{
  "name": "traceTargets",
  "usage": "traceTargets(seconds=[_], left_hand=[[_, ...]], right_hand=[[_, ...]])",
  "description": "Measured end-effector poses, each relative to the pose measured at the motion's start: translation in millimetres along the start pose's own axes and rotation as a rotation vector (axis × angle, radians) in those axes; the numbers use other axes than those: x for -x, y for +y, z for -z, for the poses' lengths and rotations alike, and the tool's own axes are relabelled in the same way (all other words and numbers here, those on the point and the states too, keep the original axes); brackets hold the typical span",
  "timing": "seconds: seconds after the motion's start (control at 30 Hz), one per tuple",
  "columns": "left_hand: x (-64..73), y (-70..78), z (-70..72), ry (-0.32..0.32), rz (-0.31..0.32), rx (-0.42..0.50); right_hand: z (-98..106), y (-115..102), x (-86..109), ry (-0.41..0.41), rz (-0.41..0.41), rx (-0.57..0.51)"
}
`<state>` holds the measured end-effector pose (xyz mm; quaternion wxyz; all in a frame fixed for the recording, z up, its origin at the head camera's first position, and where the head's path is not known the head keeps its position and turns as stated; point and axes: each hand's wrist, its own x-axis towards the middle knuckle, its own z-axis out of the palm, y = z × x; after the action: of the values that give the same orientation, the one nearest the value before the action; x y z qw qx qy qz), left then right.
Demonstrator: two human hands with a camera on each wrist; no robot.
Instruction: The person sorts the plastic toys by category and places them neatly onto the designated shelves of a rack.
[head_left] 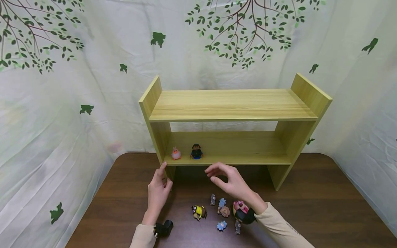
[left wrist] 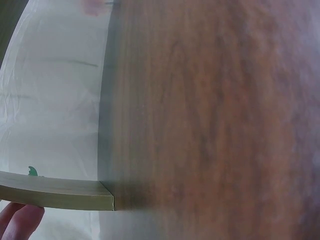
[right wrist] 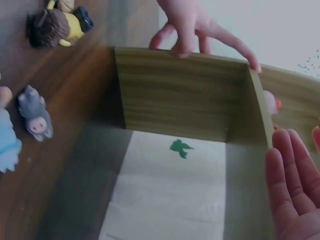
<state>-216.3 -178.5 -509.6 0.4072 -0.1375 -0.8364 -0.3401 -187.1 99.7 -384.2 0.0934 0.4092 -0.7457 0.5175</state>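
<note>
A two-tier wooden shelf stands on the table. My left hand is at its lower left front corner, the index fingertip touching the shelf's edge. In the right wrist view, fingers of that left hand lie against the side panel. My right hand hovers before the lower board with fingers gently bent and nothing between them; in its wrist view the fingers are near the board's front edge. On the lower board, at the left, stand a pink figurine and a dark-haired figurine with a blue base.
Below the hands, the brown table bears a yellow-and-brown figurine, a small grey one, a light blue one, a brown one and a larger pink-and-dark one. A leaf-printed cloth hangs behind.
</note>
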Motion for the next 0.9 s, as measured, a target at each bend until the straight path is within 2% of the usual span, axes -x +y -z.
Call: traceTargets(seconds=[0.1, 0.33, 0.57, 0.9], left_hand=[[0.0, 0.0, -0.3, -0.003, 0.003, -0.001], [0.2, -0.3, -0.5, 0.0, 0.001, 0.0], [0.1, 0.1, -0.6, -0.009, 0.008, 0.001], [0.5, 0.5, 0.7, -0.02, 0.021, -0.007]], right_hand=[[-6, 6, 4.5, -0.03, -0.023, -0.004], [-22, 43, 18.8, -0.101, -0.042, -0.018], [-33, 57, 28.2, -0.188, -0.026, -0.042], [-50, 62, 38.4, -0.324, -0.205, -0.099]])
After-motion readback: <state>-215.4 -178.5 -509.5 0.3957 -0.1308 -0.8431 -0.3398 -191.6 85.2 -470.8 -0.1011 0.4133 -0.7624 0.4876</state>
